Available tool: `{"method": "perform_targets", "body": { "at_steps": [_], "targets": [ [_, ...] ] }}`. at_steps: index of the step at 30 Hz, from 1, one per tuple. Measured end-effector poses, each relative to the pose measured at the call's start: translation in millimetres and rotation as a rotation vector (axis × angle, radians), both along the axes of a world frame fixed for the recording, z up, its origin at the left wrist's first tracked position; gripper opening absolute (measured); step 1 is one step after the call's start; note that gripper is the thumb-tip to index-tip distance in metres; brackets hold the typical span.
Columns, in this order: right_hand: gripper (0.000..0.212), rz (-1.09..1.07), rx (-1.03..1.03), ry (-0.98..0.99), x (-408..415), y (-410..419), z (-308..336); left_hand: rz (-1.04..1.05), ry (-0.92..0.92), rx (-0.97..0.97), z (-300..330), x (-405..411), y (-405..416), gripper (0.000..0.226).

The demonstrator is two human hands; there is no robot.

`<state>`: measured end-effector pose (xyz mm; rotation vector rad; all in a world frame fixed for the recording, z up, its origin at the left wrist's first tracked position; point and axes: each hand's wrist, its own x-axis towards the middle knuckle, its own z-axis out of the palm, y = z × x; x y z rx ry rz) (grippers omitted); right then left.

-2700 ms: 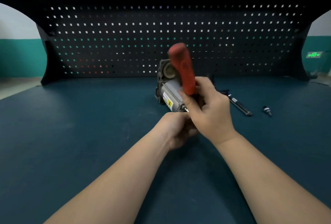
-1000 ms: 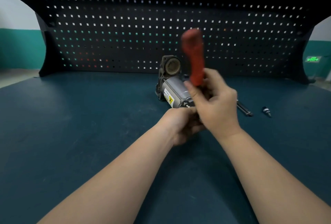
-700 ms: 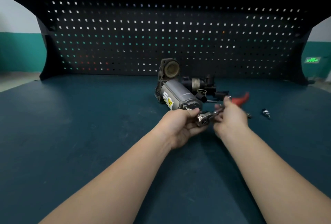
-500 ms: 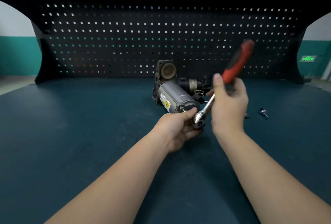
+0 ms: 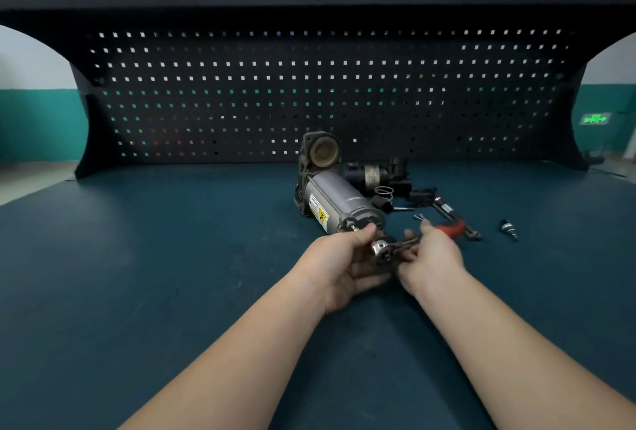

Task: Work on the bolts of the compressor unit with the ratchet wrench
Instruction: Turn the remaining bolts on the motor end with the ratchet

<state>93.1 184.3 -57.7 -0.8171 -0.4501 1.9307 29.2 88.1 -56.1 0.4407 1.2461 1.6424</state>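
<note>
Here both hands (image 5: 347,262) grip the red-handled ratchet wrench (image 5: 413,242) beside the grey compressor unit (image 5: 339,204).

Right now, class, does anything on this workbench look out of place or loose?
Yes. A small spring, tiny screws and a small fitting lie loose on the bench, to the right of the compressor unit, where they could roll or get lost.
</note>
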Motion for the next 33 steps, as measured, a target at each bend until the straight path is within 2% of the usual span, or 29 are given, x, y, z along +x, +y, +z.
{"method": "perform_targets", "body": {
  "at_steps": [1,3,5,7,9,11,13,15,17,18,19,20,22,24,26,27,28,30,32,33],
  "targets": [
    [0.015,-0.045,0.136,-0.045,-1.1,-0.1,1.0,0.004,0.008,-0.025,-1.2,-1.0,-0.5,0.015],
    [0.013,-0.227,0.616,-0.172,-0.6,-6.0,11.4,0.033,0.000,-0.052,-3.7,-1.8,-1.6,0.021],
    [0.012,-0.275,1.099,-0.243,1.7,-16.6,17.4,0.055,-0.020,-0.059,-4.7,-0.8,-0.9,0.026],
    [0.010,-0.264,1.438,-0.322,2.5,-28.8,15.3,0.036,-0.020,-0.050,-4.4,1.2,-0.2,0.019],
    [0.013,-0.289,1.646,-0.392,1.1,-38.4,10.6,0.014,-0.024,-0.030,-4.8,0.6,0.2,0.029],
    [0.012,-0.291,1.588,-0.373,-0.3,-38.4,10.1,0.040,-0.040,-0.014,-4.9,-1.1,0.4,0.037],
    [0.012,-0.371,1.296,-0.381,-1.4,-29.2,12.0,0.080,-0.052,-0.001,-2.9,-0.2,-0.1,0.019],
    [0.015,-0.316,0.767,-0.384,-1.2,-10.4,9.9,0.104,-0.067,-0.003,-0.1,1.7,-0.4,0.012],
    [0.020,-0.101,0.154,-0.156,0.4,0.5,4.1,0.095,-0.069,-0.003,1.0,1.1,0.1,0.011],
    [0.020,-0.044,-0.008,-0.082,0.7,1.1,2.0,0.092,-0.070,-0.002,1.5,0.4,0.0,0.012],
    [0.019,-0.022,-0.027,-0.082,0.8,-1.7,2.9,0.091,-0.060,-0.010,1.7,-0.2,-0.2,0.012],
    [0.017,-0.056,0.097,-0.138,-0.2,-3.0,3.5,0.088,-0.048,-0.021,1.8,-0.4,-0.3,0.012],
    [0.015,-0.262,0.604,-0.293,0.1,-11.8,11.8,0.076,-0.022,-0.044,0.6,0.3,-0.3,0.014],
    [0.013,-0.358,1.153,-0.354,3.7,-23.6,17.7,0.063,0.013,-0.051,-0.8,2.7,-0.1,0.019],
    [0.012,-0.376,1.539,-0.408,2.7,-34.7,14.0,0.031,0.029,-0.030,-2.8,3.2,0.4,0.035],
    [0.013,-0.390,1.641,-0.439,1.5,-39.6,11.1,0.024,0.026,-0.021,-4.2,1.5,0.3,0.048],
    [0.014,-0.389,1.648,-0.440,0.5,-43.2,10.0,0.028,0.013,-0.020,-4.1,0.3,-1.1,0.053],
    [0.013,-0.406,1.436,-0.414,-1.1,-39.0,11.5,0.045,-0.027,-0.011,-0.7,-0.1,-3.5,0.037],
    [0.015,-0.381,1.029,-0.403,-0.6,-22.6,13.2,0.082,-0.063,-0.013,2.7,2.4,-4.9,0.015],
    [0.014,-0.298,0.742,-0.331,1.0,-12.9,13.6,0.091,-0.075,-0.013,3.0,3.1,-4.4,0.012]
  ]
}}
